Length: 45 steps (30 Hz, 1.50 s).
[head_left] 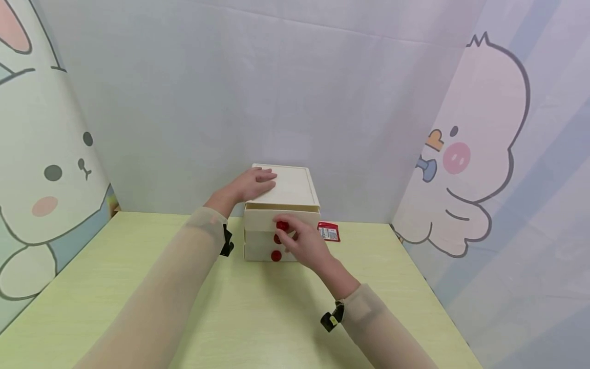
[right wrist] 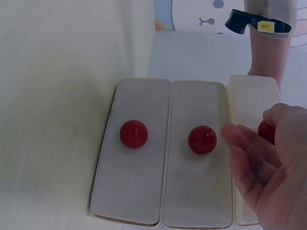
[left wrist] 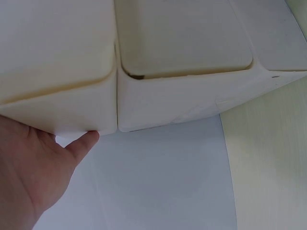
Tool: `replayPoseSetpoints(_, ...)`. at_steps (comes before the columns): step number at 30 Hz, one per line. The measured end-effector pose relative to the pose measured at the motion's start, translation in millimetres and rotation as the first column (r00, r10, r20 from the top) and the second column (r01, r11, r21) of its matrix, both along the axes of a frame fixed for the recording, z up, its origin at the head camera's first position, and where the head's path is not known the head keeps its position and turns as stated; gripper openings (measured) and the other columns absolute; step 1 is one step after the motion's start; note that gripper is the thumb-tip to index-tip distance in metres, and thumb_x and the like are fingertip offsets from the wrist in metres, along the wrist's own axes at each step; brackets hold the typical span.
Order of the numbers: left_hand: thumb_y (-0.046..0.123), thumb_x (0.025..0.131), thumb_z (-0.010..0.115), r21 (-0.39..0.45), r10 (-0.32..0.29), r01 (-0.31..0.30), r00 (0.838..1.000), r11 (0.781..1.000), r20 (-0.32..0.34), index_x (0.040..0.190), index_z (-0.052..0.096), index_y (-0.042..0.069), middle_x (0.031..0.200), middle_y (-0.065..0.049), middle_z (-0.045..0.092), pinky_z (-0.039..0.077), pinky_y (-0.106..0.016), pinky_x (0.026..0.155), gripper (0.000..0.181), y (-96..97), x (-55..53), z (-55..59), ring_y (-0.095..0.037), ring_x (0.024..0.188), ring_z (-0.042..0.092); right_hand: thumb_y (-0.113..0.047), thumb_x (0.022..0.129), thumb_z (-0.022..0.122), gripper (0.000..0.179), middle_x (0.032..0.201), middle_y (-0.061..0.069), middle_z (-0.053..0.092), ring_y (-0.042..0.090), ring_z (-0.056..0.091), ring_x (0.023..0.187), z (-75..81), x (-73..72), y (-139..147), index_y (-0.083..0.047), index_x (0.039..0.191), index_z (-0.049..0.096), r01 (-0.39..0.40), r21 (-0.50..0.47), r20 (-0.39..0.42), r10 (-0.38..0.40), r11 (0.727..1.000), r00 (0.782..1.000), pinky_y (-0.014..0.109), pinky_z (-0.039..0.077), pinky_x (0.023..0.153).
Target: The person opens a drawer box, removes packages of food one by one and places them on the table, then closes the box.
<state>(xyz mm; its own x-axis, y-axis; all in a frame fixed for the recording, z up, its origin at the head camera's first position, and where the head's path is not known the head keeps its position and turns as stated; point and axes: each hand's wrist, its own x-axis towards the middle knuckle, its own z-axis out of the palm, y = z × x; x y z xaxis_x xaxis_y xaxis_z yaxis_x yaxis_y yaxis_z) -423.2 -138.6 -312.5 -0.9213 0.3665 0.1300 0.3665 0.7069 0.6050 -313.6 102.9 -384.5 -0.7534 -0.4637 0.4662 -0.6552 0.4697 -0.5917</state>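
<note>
A white box with three stacked drawers (head_left: 297, 187) stands near the back of the table. My left hand (head_left: 252, 184) rests on its top panel with fingers extended; in the left wrist view, the thumb (left wrist: 84, 146) lies at the box's edge. At the front, my right hand (head_left: 306, 247) pinches the red knob (right wrist: 266, 132) of the top drawer (head_left: 258, 219). That drawer juts slightly forward, leaving a narrow gap under the top panel. Below it, the middle drawer (right wrist: 194, 191) and bottom drawer (right wrist: 129, 191) sit flush, each with a round red knob.
A red packet with a white label (head_left: 329, 233) lies on the table just right of the box. The pale yellow-green table (head_left: 239, 318) extends toward me. A grey curtain (head_left: 184, 128) hangs behind, with cartoon-printed panels on both sides.
</note>
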Motion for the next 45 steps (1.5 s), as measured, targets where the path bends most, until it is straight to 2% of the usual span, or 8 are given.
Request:
replayPoseSetpoints(17, 0.045, 0.116, 0.047, -0.022, -0.006, 0.006, 1.000, 1.000, -0.014, 0.168, 0.047, 0.016, 0.182, -0.007, 0.031, 0.013, -0.061, 0.139, 0.060, -0.7, -0.1, 0.5, -0.035, 0.173, 0.010, -0.014, 0.107, 0.073, 0.033, 0.108, 0.004, 0.073, 0.011, 0.067, 0.070, 3.9, -5.7, -4, -0.018, 0.140, 0.071, 0.052, 0.012, 0.066, -0.052, 0.999, 0.996, 0.022, 0.063, 0.066)
replayPoseSetpoints(31, 0.044, 0.115, 0.048, -0.017, -0.001, 0.000, 1.000, 1.000, -0.013, 0.167, 0.049, 0.016, 0.182, -0.007, 0.032, 0.015, -0.061, 0.139, 0.059, 0.4, 2.2, 1.9, -0.034, 0.173, 0.011, -0.018, 0.108, 0.073, 0.035, 0.103, 0.003, 0.073, 0.009, 0.068, 0.067, 2.7, -11.3, -5, -0.023, 0.142, 0.069, 0.082, 0.043, 0.068, -0.085, 0.996, 0.994, 0.024, 0.062, 0.064)
replayPoseSetpoints(45, 0.044, 0.115, 0.048, -0.010, 0.011, -0.011, 1.000, 1.000, -0.010, 0.167, 0.050, 0.016, 0.181, -0.006, 0.033, 0.014, -0.059, 0.139, 0.059, 1.3, 2.5, 2.4, -0.033, 0.173, 0.012, -0.019, 0.107, 0.074, 0.034, 0.105, 0.005, 0.075, 0.009, 0.068, 0.067, 5.7, -14.4, -5, -0.020, 0.142, 0.070, 0.095, 0.058, 0.035, -0.097, 0.994, 0.995, 0.024, 0.060, 0.062)
